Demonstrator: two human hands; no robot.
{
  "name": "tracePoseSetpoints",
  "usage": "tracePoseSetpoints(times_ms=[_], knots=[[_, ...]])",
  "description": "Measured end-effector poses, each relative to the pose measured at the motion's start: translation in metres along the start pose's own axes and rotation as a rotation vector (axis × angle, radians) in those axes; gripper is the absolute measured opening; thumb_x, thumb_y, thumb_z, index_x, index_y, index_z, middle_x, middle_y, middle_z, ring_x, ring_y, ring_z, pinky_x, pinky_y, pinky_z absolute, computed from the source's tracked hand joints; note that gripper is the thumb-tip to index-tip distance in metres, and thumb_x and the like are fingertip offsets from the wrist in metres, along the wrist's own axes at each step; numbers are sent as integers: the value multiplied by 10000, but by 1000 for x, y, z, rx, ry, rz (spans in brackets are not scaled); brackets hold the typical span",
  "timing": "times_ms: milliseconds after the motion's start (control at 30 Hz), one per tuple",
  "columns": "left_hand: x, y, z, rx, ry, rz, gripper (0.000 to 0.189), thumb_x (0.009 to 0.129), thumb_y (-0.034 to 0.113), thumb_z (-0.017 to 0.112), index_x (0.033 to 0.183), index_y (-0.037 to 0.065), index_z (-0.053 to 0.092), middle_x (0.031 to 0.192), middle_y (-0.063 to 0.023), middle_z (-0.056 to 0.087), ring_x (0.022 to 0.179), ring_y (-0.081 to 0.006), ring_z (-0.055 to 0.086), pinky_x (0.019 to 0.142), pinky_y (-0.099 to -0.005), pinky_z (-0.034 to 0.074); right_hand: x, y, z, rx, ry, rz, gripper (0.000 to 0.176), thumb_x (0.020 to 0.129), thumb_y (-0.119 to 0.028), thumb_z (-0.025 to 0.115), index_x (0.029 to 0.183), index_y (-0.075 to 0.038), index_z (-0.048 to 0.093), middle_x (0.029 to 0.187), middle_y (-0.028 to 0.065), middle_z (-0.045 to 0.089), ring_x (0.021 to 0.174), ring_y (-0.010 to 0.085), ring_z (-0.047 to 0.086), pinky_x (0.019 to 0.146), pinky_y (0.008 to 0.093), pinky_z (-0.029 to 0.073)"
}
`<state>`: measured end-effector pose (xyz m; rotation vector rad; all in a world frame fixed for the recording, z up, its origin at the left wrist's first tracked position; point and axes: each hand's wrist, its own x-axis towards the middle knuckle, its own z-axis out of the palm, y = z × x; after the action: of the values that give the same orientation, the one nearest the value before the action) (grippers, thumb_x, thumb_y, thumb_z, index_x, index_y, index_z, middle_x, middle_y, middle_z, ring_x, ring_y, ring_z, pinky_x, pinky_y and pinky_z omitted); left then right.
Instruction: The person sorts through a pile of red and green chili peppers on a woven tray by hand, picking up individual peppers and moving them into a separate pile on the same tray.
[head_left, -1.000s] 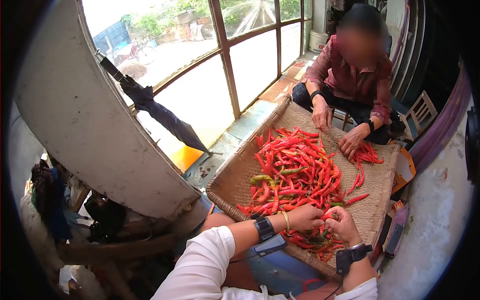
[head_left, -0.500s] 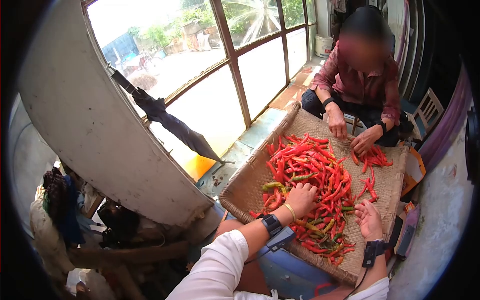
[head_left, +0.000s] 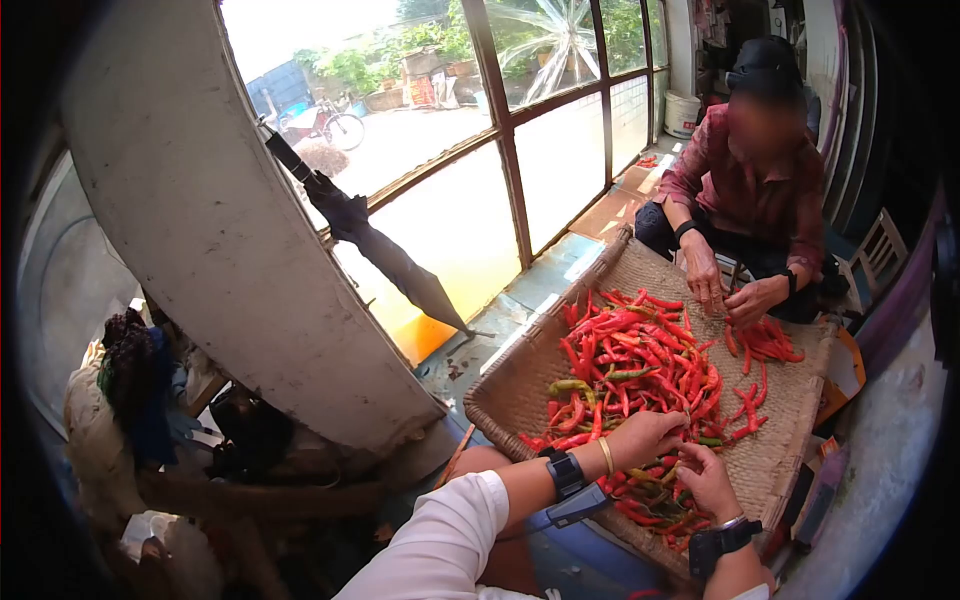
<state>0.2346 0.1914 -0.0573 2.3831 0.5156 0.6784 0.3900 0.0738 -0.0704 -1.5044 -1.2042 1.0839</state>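
At far left, a heap of dark and pale cloths [head_left: 130, 400], bundled low beside a stained, curved pale panel [head_left: 240, 260]. Next, a furled dark umbrella [head_left: 395, 265], slanting down to the right in front of a brown-framed window [head_left: 509, 117]. Then a shallow woven basket [head_left: 525, 378], with a large pile of red chilies [head_left: 650, 350] across its middle, a few green and yellowish ones among them. Over the near part of this pile, the left hand [head_left: 645, 440], with a dark watch [head_left: 565, 473] and a gold-coloured bangle [head_left: 606, 456] at the wrist; fingers bent, tips drawn close to one another, impossible to tell whether pinching a chili. Just beside it and lower, the right hand [head_left: 712, 485], thumb and fingers curled toward the left fingertips, any grip likewise impossible to make out. Across the basket, a seated co-worker [head_left: 735, 165] in a dark red shirt, hands close together by a smaller cluster [head_left: 768, 342] of red chilies. Farther right, a slatted chair [head_left: 880, 248] and, near the basket, an orange carton [head_left: 845, 370].
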Motion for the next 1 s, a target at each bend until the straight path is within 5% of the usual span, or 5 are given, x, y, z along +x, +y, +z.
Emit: tracePoseSetpoints(times_ms=[33,267,567,767,1000], knots=[[-1,6,-1,-253,54,17,251,785,135,610,998,50,509,749,-127,576,707,-257,593,621,-309,488,0,-7,8,-178,5,-252,293,755,-47,593,1040,-1,543,823,12,564,683,92,552,555,196,438],[1,8,-3,-1277,-120,-440,141,873,199,541,912,65,521,831,7,579,741,-81,567,660,-242,489,-6,-6,8,103,-184,32,211,771,-53,579,973,1,547,750,22,567,673,97,553,587,210,456],[1,-10,-9,-1349,175,-643,232,914,305,455,849,99,541,811,5,578,727,-71,553,624,-228,460,-2,-12,-35,571,29,68,100,844,-142,543,852,-45,522,687,61,590,537,116,557,490,216,474],[-3,-10,-14,-148,-180,-293,208,819,240,569,851,36,599,764,-105,608,724,-229,592,649,-341,461,7,4,-63,802,432,138,609,885,-267,500,1372,-121,166,784,73,610,559,97,562,427,210,446],[-7,-15,1,404,-454,-150,196,709,225,599,846,88,628,806,-93,595,845,-272,561,721,-385,465,5,-4,-47,558,171,219,351,876,-168,502,1179,-10,422,815,78,600,601,94,573,476,188,441]])
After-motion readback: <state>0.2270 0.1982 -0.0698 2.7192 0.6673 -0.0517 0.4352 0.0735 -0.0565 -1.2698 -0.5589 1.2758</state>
